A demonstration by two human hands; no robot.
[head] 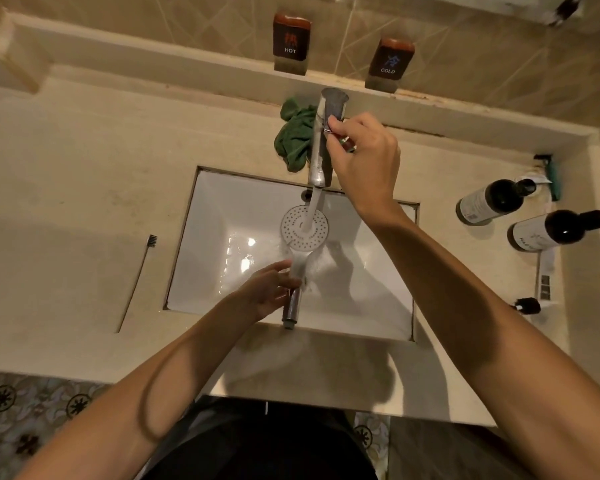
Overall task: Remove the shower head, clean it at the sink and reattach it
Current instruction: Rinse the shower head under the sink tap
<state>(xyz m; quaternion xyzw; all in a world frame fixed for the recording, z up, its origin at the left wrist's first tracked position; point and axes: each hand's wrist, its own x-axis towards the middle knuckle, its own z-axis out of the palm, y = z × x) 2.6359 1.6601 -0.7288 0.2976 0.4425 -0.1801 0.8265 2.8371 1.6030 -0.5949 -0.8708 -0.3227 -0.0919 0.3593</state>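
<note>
A: The left hand [271, 289] is wrapped around the handle of the shower head [303, 227], gripping it low over the sink [201, 237], face up. Water [313, 206] from the tap [321, 147] lands right on the nozzle plate, just beyond that grip.

B: And the right hand [364, 161]?

A: Up on the tap lever, fingers closed around it. My guess is it's setting the flow.

B: So what worries you?

A: The stream hits a flat face. If that lever opens further, I'd expect spray to bounce toward the counter [84, 168] and onto the floor. A wet handle held one-handed could also twist in the fingers. The threaded end sticks out below the grip, close to the near sink edge, so a slip might knock it there.

B: Temperature?

A: Can't tell from here. The toothbrush [142, 271] lies well left of the grip and the cloth [293, 136] sits behind the tap, both untouched.
</note>
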